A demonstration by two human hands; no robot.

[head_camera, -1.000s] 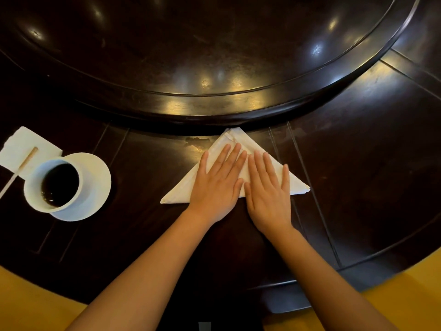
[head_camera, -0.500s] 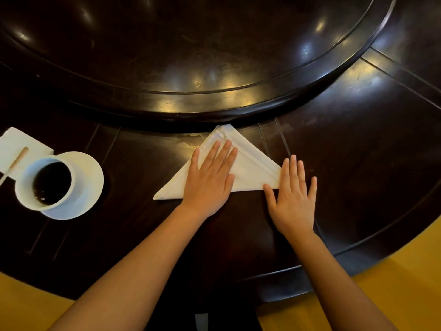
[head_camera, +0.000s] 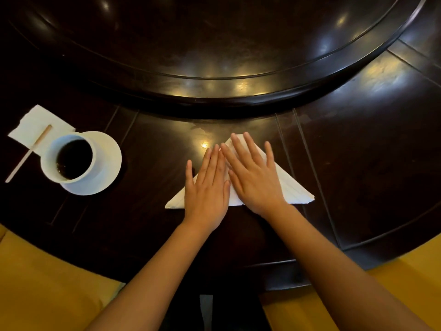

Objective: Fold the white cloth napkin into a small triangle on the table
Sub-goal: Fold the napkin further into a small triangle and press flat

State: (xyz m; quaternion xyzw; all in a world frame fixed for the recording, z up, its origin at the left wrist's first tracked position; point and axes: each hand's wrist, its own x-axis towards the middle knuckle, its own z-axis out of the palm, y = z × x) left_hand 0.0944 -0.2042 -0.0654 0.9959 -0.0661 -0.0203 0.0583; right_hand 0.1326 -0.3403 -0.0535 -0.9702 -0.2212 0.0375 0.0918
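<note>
Left hand point(head_camera: 207, 189) and right hand point(head_camera: 255, 181) flat, fingers spread, pressing triangular napkin point(head_camera: 294, 191)

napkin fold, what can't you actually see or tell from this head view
Head view only:
- Napkin middle and its layers: covered by the left hand and right hand, both flat on it.
- Napkin tip: behind the right fingertips.
- Cup: depth of the dark drink is unreadable.
- Table near edge: hidden by the forearms.

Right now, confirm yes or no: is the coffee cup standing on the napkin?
No: the cup stands on its saucer, apart from the napkin under both hands.
</note>
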